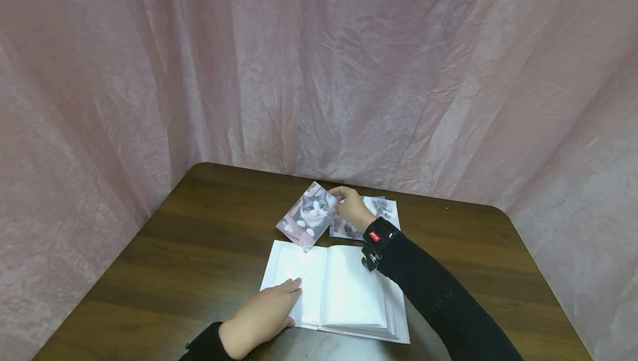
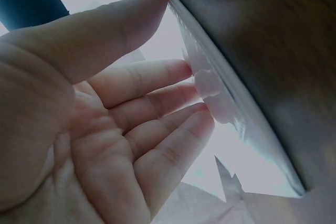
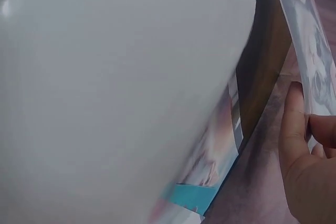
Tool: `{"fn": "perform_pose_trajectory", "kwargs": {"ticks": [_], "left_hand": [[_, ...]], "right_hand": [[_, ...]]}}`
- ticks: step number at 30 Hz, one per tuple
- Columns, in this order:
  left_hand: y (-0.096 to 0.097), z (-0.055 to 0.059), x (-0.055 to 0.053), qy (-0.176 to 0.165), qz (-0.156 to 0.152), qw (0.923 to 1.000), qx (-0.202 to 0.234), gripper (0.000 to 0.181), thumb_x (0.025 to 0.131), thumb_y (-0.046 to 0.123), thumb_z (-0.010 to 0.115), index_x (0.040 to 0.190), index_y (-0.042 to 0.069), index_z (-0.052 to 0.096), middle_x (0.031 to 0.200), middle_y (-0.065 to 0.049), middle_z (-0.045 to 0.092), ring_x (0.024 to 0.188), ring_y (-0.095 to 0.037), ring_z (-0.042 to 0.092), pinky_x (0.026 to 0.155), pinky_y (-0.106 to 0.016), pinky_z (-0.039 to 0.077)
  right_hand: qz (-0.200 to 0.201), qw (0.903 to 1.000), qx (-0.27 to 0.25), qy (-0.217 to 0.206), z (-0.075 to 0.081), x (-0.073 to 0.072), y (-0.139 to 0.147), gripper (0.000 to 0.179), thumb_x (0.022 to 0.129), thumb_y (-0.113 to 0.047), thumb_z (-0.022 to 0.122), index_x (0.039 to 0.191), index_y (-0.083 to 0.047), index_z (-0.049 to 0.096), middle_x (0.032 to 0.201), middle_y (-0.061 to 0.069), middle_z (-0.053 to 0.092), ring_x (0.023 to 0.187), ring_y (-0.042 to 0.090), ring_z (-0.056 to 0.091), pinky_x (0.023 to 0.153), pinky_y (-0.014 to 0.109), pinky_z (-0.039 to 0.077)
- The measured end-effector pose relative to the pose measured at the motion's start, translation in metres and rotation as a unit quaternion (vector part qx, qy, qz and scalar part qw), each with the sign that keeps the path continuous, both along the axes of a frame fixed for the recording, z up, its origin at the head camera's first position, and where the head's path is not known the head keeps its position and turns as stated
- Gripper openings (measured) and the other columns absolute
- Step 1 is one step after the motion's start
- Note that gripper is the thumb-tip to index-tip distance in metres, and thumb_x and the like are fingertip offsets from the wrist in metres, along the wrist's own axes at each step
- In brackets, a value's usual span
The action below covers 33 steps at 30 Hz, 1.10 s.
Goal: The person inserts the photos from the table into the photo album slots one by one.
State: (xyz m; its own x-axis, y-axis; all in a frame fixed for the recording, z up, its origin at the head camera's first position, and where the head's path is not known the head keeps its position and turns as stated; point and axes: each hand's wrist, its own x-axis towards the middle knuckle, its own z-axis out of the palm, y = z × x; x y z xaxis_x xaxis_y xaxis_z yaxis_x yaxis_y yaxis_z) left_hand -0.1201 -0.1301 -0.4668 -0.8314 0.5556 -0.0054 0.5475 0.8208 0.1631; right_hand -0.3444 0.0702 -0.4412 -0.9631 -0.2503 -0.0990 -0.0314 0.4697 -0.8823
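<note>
An open photo album (image 1: 349, 289) with blank white, glossy pages lies near the table's front edge. My left hand (image 1: 266, 311) rests on its left page, fingers extended; in the left wrist view the thumb (image 2: 121, 30) lies along the album's edge. Above the album, my right hand (image 1: 353, 207) pinches a cat photo (image 1: 311, 214) by its right edge, between thumb and fingers. The photo is tilted, its lower corner close to the album's top edge. In the right wrist view, the photo (image 3: 315, 51) stands raised between the fingertips.
More cat photos (image 1: 384, 211) lie overlapping behind the album, partly hidden by my right hand. The brown wooden table (image 1: 174, 239) has its far edge just beyond them. A pink curtain (image 1: 319, 73) hangs behind and along both sides.
</note>
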Motion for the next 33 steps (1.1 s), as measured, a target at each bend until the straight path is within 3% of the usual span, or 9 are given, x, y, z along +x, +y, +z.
{"fn": "perform_pose_trajectory", "kwargs": {"ticks": [5, 8, 21, 26, 33], "left_hand": [[0.0, -0.002, 0.001, -0.001, 0.0, 1.0, 0.005, 0.05, 0.082, 0.023, 0.083, 0.124, 0.0, 0.067, 0.138, -0.014, 0.06, 0.122, -0.028, 0.061, 0.096, -0.039, 0.053], [-0.001, -0.002, 0.001, 0.003, 0.0, 1.0, 0.006, 0.05, 0.082, 0.023, 0.083, 0.123, 0.0, 0.067, 0.138, -0.014, 0.059, 0.122, -0.029, 0.061, 0.096, -0.039, 0.053], [-0.001, -0.001, 0.002, 0.005, 0.006, 1.0, 0.0, 0.051, 0.081, 0.025, 0.083, 0.123, 0.0, 0.068, 0.138, -0.015, 0.06, 0.123, -0.028, 0.061, 0.097, -0.038, 0.053], [-0.001, -0.002, 0.002, 0.005, 0.01, 0.9999, 0.003, 0.052, 0.08, 0.025, 0.084, 0.122, 0.0, 0.068, 0.137, -0.015, 0.06, 0.123, -0.028, 0.06, 0.097, -0.038, 0.052], [0.001, 0.001, 0.001, -0.009, 0.02, 0.9997, 0.008, 0.052, 0.08, 0.025, 0.085, 0.123, 0.001, 0.068, 0.138, -0.015, 0.059, 0.125, -0.028, 0.059, 0.098, -0.039, 0.052]], "right_hand": [[0.019, 0.9996, 0.02, 0.007, 0.001, 0.0, 0.001, 0.042, 0.091, 0.018, 0.054, 0.128, -0.001, 0.061, 0.115, 0.017, 0.051, 0.082, 0.03, 0.061, 0.078, 0.047, 0.059], [0.029, 0.9985, 0.042, 0.02, 0.002, 0.0, 0.003, 0.042, 0.091, 0.016, 0.054, 0.128, -0.002, 0.062, 0.117, 0.017, 0.053, 0.079, 0.032, 0.063, 0.068, 0.04, 0.059], [0.069, 0.9929, 0.09, 0.034, 0.008, -0.004, 0.008, 0.043, 0.095, 0.011, 0.053, 0.133, -0.007, 0.061, 0.125, 0.017, 0.054, 0.079, 0.035, 0.063, 0.053, 0.024, 0.044], [0.09, 0.9908, 0.095, 0.036, 0.009, -0.008, 0.007, 0.044, 0.094, 0.012, 0.05, 0.133, -0.007, 0.061, 0.125, 0.017, 0.055, 0.073, 0.03, 0.061, 0.054, 0.025, 0.046], [0.101, 0.9895, 0.095, 0.04, 0.012, -0.009, 0.009, 0.045, 0.094, 0.012, 0.051, 0.135, -0.005, 0.059, 0.124, 0.017, 0.055, 0.08, 0.033, 0.062, 0.062, 0.033, 0.053]]}}
